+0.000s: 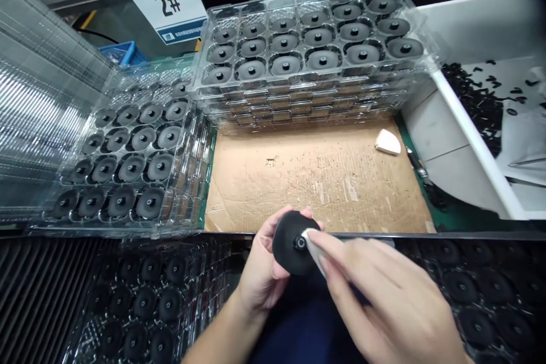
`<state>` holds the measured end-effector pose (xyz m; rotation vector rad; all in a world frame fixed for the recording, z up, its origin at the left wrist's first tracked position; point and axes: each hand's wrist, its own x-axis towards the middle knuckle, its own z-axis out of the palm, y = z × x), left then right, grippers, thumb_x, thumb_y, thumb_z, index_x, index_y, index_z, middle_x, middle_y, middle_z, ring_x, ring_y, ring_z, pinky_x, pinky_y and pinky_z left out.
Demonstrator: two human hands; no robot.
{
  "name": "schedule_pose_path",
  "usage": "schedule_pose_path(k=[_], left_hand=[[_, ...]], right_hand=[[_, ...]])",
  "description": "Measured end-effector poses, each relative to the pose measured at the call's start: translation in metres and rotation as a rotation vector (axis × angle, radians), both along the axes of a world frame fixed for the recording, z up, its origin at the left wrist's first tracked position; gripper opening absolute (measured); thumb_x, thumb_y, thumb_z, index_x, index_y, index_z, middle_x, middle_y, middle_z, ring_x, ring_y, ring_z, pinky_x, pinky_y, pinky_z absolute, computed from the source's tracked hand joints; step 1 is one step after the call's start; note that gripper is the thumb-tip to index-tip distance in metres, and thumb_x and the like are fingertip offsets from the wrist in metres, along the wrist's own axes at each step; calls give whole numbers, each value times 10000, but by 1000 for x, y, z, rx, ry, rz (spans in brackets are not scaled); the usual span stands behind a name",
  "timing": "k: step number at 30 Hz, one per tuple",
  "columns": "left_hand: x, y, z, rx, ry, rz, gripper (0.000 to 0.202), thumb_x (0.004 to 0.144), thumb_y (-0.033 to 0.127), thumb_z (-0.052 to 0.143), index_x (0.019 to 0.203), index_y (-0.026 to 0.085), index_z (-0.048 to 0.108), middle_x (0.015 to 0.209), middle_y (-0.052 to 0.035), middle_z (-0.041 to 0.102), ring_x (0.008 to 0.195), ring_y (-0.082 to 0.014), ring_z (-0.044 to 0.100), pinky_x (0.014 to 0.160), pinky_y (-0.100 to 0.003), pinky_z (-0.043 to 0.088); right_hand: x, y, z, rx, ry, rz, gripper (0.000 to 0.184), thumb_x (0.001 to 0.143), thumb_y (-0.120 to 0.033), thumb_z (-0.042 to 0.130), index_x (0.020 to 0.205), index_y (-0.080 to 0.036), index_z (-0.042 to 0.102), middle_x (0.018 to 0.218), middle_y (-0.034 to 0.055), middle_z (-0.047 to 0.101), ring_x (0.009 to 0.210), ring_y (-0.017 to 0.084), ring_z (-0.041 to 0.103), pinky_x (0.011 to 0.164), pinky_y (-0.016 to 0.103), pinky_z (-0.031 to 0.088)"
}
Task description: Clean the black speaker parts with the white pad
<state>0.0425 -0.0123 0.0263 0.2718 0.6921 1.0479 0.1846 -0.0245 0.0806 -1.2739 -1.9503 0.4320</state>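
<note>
the left hand grips a round black disc; the right hand pinches a slim white piece on its three o'clock side.

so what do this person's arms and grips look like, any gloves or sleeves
Both grips are bare hands: no gloves, rings or markings show on the left grip or right grip. The left forearm is bare as far as it shows; the right forearm is out of frame. Dark blue clothing shows between them.
</note>
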Motion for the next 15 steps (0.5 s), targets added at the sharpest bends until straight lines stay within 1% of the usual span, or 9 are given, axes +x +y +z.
schedule_pose_path(k=[3,4,6,8,10,11,13,14,15], left_hand=[[2,2,3,2,-56,44,522,497,267,866,986,323,692,1042,41,715,961,-182,670,882,-278,501],[3,3,5,-3,-63,50,499,517,229,858,979,323,694,1036,46,717,955,-176,672,876,-270,505],[6,5,9,-8,-65,53,498,521,174,851,971,321,694,1031,48,718,944,-175,677,846,-257,520],[9,5,12,-22,-63,49,525,501,187,862,980,315,689,1049,36,714,945,-183,678,827,-254,527],[12,3,13,-48,-32,46,565,474,249,875,1003,303,681,1062,16,709,951,-182,671,830,-250,521],[13,2,14,-55,-13,35,595,449,288,881,1010,286,681,1056,2,710,955,-182,665,845,-253,513],[10,-3,13,-54,32,13,615,432,338,882,1010,260,686,1035,-18,713,970,-191,656,885,-271,497],[8,-6,12,-42,52,13,603,437,344,881,1003,261,689,1025,-17,715,972,-199,656,895,-284,496],[4,-9,11,-31,72,23,592,449,345,878,1005,275,688,1033,-10,713,983,-209,655,903,-300,497]], right_hand=[[13,-6,-12,-281,231,78,201,861,-158,561,1012,-223,676,865,0,733,711,131,677,616,212,520],[18,-6,-16,-364,320,55,189,868,-190,562,999,-253,681,876,-14,735,733,133,687,610,203,531],[28,-5,-20,-409,435,-92,215,886,-231,543,1057,-277,666,954,-4,731,803,161,696,644,231,550],[30,-4,-18,-341,443,-245,271,902,-224,514,1145,-269,626,1044,25,710,854,184,689,675,269,550],[24,-2,-11,-209,350,-272,298,894,-200,522,1176,-252,604,1086,37,692,866,181,673,701,286,534],[18,-1,-6,-124,283,-236,300,886,-180,532,1173,-232,602,1071,42,695,851,173,664,714,291,523],[6,3,1,20,173,-87,280,876,-139,526,1145,-165,603,989,56,712,811,161,649,742,305,500],[1,4,4,39,145,6,254,878,-125,513,1113,-140,609,935,55,717,791,152,645,749,303,492],[-3,6,6,8,139,97,224,883,-116,499,1072,-133,618,896,45,719,779,139,644,744,289,489]])
